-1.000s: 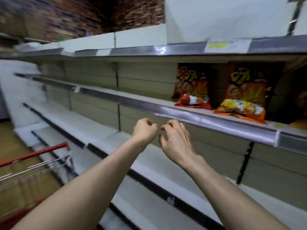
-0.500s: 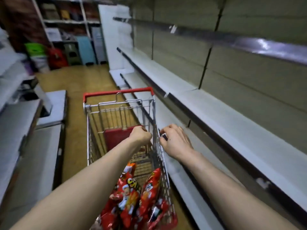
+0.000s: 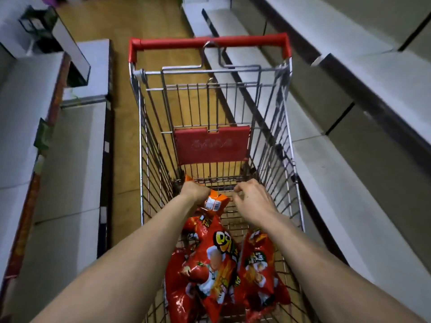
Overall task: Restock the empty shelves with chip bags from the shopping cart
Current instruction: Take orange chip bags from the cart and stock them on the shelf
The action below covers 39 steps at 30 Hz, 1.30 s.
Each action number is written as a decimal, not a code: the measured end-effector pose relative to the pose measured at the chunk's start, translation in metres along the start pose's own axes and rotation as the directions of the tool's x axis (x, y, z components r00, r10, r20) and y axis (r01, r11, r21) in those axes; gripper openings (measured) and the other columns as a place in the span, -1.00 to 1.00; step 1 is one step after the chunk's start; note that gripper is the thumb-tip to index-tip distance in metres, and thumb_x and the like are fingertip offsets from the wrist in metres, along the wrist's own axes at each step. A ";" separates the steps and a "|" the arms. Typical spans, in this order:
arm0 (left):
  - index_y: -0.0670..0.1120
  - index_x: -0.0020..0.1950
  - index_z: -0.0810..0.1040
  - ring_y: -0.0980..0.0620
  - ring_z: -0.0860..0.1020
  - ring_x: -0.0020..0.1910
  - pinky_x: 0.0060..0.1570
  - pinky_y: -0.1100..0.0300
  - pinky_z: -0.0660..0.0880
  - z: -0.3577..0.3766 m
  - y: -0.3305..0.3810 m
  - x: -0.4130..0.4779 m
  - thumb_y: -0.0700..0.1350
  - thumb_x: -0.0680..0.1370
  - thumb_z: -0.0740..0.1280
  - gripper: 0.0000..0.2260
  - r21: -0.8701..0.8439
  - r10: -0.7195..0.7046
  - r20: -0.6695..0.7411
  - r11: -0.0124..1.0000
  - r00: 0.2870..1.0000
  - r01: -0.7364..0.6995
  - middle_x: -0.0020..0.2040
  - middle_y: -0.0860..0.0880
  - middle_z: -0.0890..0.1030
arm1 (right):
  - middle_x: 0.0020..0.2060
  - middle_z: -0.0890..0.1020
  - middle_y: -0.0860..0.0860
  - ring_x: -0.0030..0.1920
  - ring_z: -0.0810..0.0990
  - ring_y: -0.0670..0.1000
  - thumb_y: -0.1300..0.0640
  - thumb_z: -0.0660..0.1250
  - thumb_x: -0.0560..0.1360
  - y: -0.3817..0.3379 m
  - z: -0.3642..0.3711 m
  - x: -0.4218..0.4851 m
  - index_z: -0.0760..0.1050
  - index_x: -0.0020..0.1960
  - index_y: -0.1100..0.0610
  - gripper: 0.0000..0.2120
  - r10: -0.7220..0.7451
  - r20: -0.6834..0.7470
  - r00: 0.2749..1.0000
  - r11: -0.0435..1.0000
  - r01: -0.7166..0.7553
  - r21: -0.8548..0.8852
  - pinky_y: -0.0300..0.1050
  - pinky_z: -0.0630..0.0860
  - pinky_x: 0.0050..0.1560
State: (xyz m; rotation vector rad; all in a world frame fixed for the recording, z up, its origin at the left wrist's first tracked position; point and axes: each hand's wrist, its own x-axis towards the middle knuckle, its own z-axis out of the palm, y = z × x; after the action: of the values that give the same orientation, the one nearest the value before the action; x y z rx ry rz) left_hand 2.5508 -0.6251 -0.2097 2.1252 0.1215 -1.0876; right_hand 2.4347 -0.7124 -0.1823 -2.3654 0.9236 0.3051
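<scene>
Both my hands are inside the wire shopping cart (image 3: 144,145) with its red handle. My left hand (image 3: 194,191) grips an orange chip bag (image 3: 215,201) by its upper end, lifted a little over the cart floor. Just right of that bag, my right hand (image 3: 253,201) hovers with fingers loosely curled, holding nothing. Below my forearms lie several red chip bags (image 3: 214,266) in the near end of the cart. Bare white shelves (image 3: 363,73) run along the right side.
A red fold-down seat flap (image 3: 211,145) stands at the cart's far end. Low white shelf units (image 3: 70,159) line the left of the aisle. Wooden floor (image 3: 126,141) shows between them and the cart. The cart stands tight against the right-hand shelf base.
My view swung from the stocked shelf down to the cart. Both hands dropped into the basket, and my left hand took hold of an orange bag.
</scene>
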 end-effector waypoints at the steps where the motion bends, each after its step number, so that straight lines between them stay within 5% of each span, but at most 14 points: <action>1: -0.13 -0.23 0.39 -0.05 0.45 -0.27 -0.25 0.11 0.44 0.005 -0.006 0.015 -0.30 0.57 0.26 -0.80 -0.004 -0.023 0.012 1.000 1.000 0.023 -0.24 -0.14 0.48 | 0.29 0.44 0.10 0.28 0.43 0.09 0.10 0.23 0.62 0.003 0.011 0.014 0.50 0.27 0.13 -0.74 0.013 0.019 1.000 1.000 -0.013 0.000 -0.06 0.37 0.29; 3: -0.19 -0.07 0.49 -0.08 0.50 -0.19 -0.26 0.11 0.47 0.014 -0.015 0.044 -0.26 0.56 0.28 -0.97 -0.017 -0.067 0.009 0.998 0.998 0.068 -0.08 -0.21 0.56 | 0.29 0.44 0.11 0.29 0.44 0.11 0.10 0.23 0.62 0.008 0.033 0.039 0.49 0.30 0.12 -0.72 0.044 0.060 0.997 0.999 -0.045 0.009 -0.03 0.38 0.29; 5: -0.23 0.06 0.52 -0.13 0.53 -0.17 -0.28 0.10 0.49 0.023 -0.027 0.071 -0.23 0.54 0.30 -0.87 -0.050 -0.114 0.010 0.992 0.993 0.115 0.05 -0.28 0.60 | 0.29 0.45 0.11 0.28 0.45 0.11 0.11 0.25 0.61 0.014 0.055 0.062 0.50 0.28 0.10 -0.74 0.073 0.098 0.993 0.997 -0.075 0.016 -0.01 0.39 0.30; 9: -0.28 0.19 0.48 -0.13 0.52 -0.25 -0.32 0.04 0.55 0.036 -0.046 0.110 -0.24 0.52 0.33 -0.73 -0.074 -0.214 0.068 0.973 0.974 0.219 -0.05 -0.24 0.56 | 0.40 0.36 0.13 0.36 0.40 0.15 0.11 0.27 0.60 0.028 0.092 0.098 0.46 0.30 0.09 -0.72 0.137 0.160 0.977 0.988 -0.146 0.044 0.04 0.36 0.37; 13: -0.21 0.10 0.47 -0.05 0.48 -0.36 -0.29 0.01 0.54 0.044 -0.060 0.137 -0.20 0.56 0.32 -0.85 -0.134 -0.284 0.149 0.943 0.947 0.304 -0.25 -0.15 0.47 | 0.51 0.18 0.10 0.44 0.31 0.17 0.16 0.28 0.59 0.040 0.122 0.123 0.26 0.48 0.02 -0.52 0.197 0.202 0.959 0.971 -0.220 0.094 0.13 0.29 0.42; 17: -0.22 0.21 0.47 -0.04 0.57 -0.38 -0.42 0.14 0.57 0.052 -0.060 0.156 -0.01 0.53 0.39 -0.63 -0.188 -0.313 0.197 0.918 0.929 0.350 -0.18 -0.17 0.56 | 0.39 0.35 0.12 0.37 0.39 0.17 0.16 0.29 0.58 0.045 0.147 0.140 0.17 0.53 0.04 -0.43 0.227 0.200 0.953 0.964 -0.249 0.095 0.06 0.40 0.31; 22: -0.16 0.02 0.48 -0.12 0.58 -0.10 -0.04 -0.03 0.60 0.055 -0.052 0.162 0.24 0.44 0.42 -0.52 -0.262 -0.374 0.292 0.854 0.880 0.450 -0.08 -0.16 0.57 | 0.14 0.60 0.08 0.15 0.55 0.11 0.19 0.27 0.58 0.038 0.144 0.137 0.49 0.26 0.08 -0.75 0.141 0.114 0.983 0.987 -0.148 0.056 -0.09 0.48 0.08; 28: -0.20 0.04 0.46 -0.22 0.53 -0.09 0.22 -0.25 0.44 0.056 -0.048 0.160 0.26 0.39 0.45 -0.44 -0.444 -0.444 0.321 0.710 0.837 0.547 -0.04 -0.21 0.57 | 0.36 0.44 -0.04 0.41 0.33 0.02 0.19 0.28 0.59 0.029 0.122 0.110 0.54 0.22 0.04 -0.77 -0.014 0.162 0.987 0.996 0.000 0.085 -0.07 0.22 0.44; 30: -0.18 0.07 0.48 -0.22 0.57 -0.09 0.08 -0.25 0.52 0.058 -0.049 0.155 0.21 0.36 0.51 -0.46 -0.466 -0.451 0.283 0.707 0.847 0.532 -0.05 -0.21 0.60 | 0.33 0.46 -0.05 0.39 0.33 -0.01 0.18 0.27 0.59 0.026 0.115 0.102 0.54 0.22 0.03 -0.77 -0.036 0.151 0.988 0.996 0.023 0.091 -0.09 0.22 0.43; 33: -0.09 0.33 0.45 -0.21 0.63 -0.11 -0.44 -0.09 0.57 0.074 -0.084 0.193 0.05 0.20 0.58 -0.26 -0.463 -0.444 0.205 0.741 0.872 0.486 0.09 -0.20 0.63 | 0.24 0.51 -0.06 0.31 0.36 -0.04 0.17 0.27 0.59 0.020 0.106 0.090 0.56 0.22 0.04 -0.76 -0.145 0.141 0.979 0.987 0.134 0.087 -0.08 0.27 0.40; 35: -0.10 0.37 0.44 -0.21 0.65 -0.11 -0.47 -0.02 0.56 0.077 -0.092 0.203 -0.04 0.10 0.53 -0.17 -0.456 -0.394 0.179 0.779 0.902 0.431 0.09 -0.21 0.64 | 0.21 0.52 -0.06 0.28 0.37 -0.03 0.15 0.29 0.57 0.019 0.101 0.081 0.57 0.21 0.04 -0.76 -0.174 0.148 0.974 0.977 0.151 0.153 -0.03 0.29 0.39; 39: -0.14 0.29 0.45 -0.21 0.67 -0.21 -0.41 -0.03 0.58 0.050 -0.045 0.123 -0.15 0.35 0.49 -0.47 -0.524 -0.196 0.195 0.808 0.961 0.271 0.04 -0.24 0.65 | 0.22 0.49 -0.03 0.24 0.46 -0.01 0.01 0.30 0.55 0.027 0.074 0.063 0.53 0.24 -0.03 -0.73 0.106 -0.017 0.994 0.852 -0.082 0.518 -0.03 0.43 0.28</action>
State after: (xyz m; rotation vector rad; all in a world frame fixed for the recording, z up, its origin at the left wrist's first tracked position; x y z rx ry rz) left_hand 2.5787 -0.6528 -0.3444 1.5401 0.5794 -1.1616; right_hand 2.4628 -0.7191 -0.2791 -1.8386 0.9984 0.0279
